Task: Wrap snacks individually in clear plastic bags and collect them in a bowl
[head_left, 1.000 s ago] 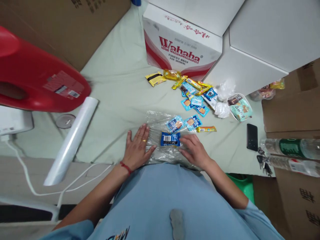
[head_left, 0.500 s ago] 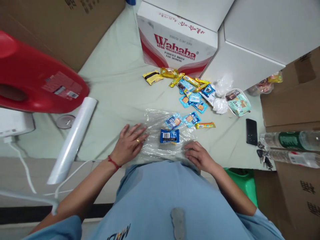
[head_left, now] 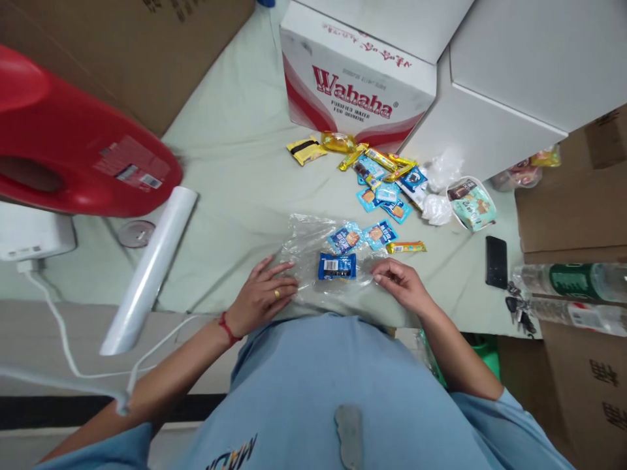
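Observation:
A sheet of clear plastic film [head_left: 313, 287] lies crinkled on the table in front of me. On it rests a dark blue snack packet [head_left: 337, 266] with a barcode label. Two light blue snack sachets, one [head_left: 345, 237] over the film and another [head_left: 381, 234] by its far right edge, lie just beyond. My left hand [head_left: 267, 290] lies open, its stretched fingers touching the film's left edge. At the right edge, my right hand [head_left: 402, 282] is closed, with thumb and forefinger pinching the film. A thin yellow snack stick [head_left: 406, 247] lies just beyond that hand.
A pile of small snack packets [head_left: 386, 183] sits before a Wahaba-style water carton [head_left: 353, 98]. To the left are a plastic roll [head_left: 151, 271] and a red jug [head_left: 88, 150]. A phone [head_left: 496, 261], keys [head_left: 520, 310] and bottles [head_left: 573, 281] are on the right.
My right thumb and forefinger have come together on the film, and its right edge is drawn up a little. My left hand stays by the left edge. The view has shifted slightly.

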A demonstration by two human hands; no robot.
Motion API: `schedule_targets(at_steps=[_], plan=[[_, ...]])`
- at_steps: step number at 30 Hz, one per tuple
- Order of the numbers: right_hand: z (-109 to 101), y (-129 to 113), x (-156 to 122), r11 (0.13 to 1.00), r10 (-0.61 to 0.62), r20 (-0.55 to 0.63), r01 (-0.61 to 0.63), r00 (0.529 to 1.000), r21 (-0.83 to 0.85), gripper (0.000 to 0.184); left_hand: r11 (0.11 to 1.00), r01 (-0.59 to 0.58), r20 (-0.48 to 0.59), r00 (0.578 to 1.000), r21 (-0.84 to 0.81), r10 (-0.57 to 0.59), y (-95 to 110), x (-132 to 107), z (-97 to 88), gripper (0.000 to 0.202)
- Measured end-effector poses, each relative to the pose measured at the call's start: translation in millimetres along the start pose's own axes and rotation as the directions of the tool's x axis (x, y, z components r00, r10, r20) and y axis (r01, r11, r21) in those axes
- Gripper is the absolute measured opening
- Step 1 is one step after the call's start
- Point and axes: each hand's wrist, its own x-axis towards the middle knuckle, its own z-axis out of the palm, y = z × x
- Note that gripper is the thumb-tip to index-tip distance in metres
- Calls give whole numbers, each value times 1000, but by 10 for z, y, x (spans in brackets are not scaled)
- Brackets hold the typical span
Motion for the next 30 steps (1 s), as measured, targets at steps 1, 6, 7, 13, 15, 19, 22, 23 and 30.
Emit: schedule_targets(at_steps=[1, 6, 7, 13, 15, 19, 22, 23, 30], plan=[[0, 21, 21, 997, 65, -17, -64, 998, 38, 32, 996, 65, -52, 996, -55, -68, -10, 33, 25, 16], [7, 121, 149, 958, 257, -66, -246, 964, 149, 44, 885, 408, -226, 861, -224, -455, -21, 299, 134, 32], [10, 143, 180, 958, 267, -82, -255, 960, 131, 45, 864, 454, -250, 830, -218, -499, -23, 349, 157, 35], [-12, 291, 346, 946, 148, -200, -197, 969, -256, 36, 806, 586, -396, 724, -80, -565, -100, 473, 222, 30], [-49, 286, 385, 915, 78, -194, -147, 978, -376, 33, 776, 626, -460, 671, -69, -582, -112, 463, 173, 27], [-107, 95, 466, 857, -106, -206, -16, 973, -516, 32, 752, 653, -581, 580, -88, -572, -31, 411, 16, 26], [-21, -114, 518, 848, -241, -55, 183, 969, -498, 29, 804, 582, -534, 642, -127, -549, 57, 373, -41, 30], [40, -168, 529, 837, -282, 19, 255, 959, -483, 28, 824, 551, -475, 694, -132, -541, 76, 367, -38, 35], [497, -185, 502, 721, -239, 307, 380, 921, -580, 28, 868, 493, -118, 860, -64, -497, 42, 443, 91, 43]])
